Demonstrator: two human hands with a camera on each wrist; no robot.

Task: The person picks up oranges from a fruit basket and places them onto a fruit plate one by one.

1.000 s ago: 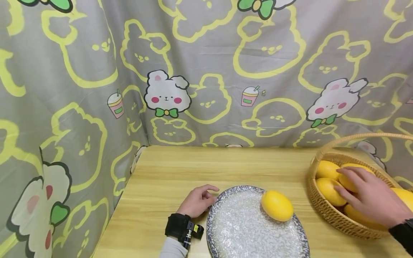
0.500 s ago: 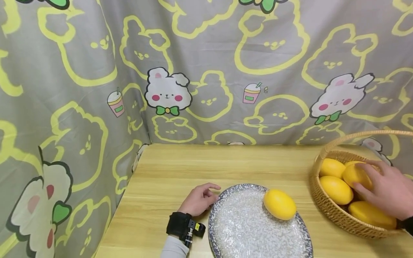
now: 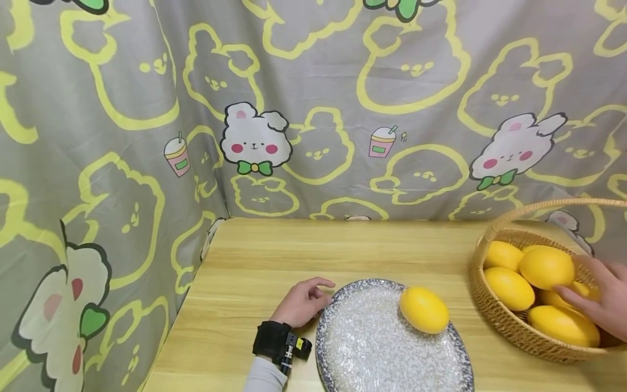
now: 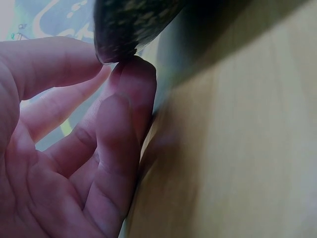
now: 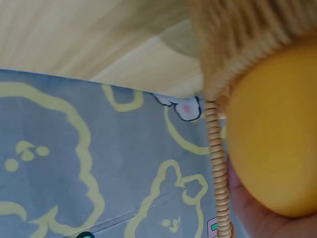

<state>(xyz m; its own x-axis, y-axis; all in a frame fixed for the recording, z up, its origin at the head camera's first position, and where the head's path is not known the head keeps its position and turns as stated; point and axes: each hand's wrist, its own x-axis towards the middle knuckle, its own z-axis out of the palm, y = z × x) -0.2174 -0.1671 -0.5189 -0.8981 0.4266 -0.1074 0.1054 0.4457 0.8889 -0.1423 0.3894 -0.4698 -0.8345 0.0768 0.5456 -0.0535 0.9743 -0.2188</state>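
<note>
A yellow mango [image 3: 547, 267] sits at the top of the wicker basket [image 3: 495, 321]. My right hand [image 3: 602, 296] grips its right end, thumb below and fingers behind. The same mango [image 5: 277, 134] fills the right side of the right wrist view, with part of the hand behind it. Another mango [image 3: 424, 310] lies on the far right rim of a speckled plate [image 3: 382, 343] with a dark edge. At its left rim, my left hand [image 3: 299, 302] rests on the table, fingers loosely bent. In the left wrist view, fingertips [image 4: 136, 72] are right at the plate's underside [image 4: 124, 39].
Several more mangoes [image 3: 509, 288] lie in the basket. Its arched handle [image 3: 563, 204] rises above the far side. A wooden table [image 3: 254, 261] carries everything, and a patterned grey curtain [image 3: 313, 87] hangs behind and to the left.
My right hand has shifted right along the upper mango, whose near side now shows fully, with another mango visible beneath. The left hand stays at the plate.
</note>
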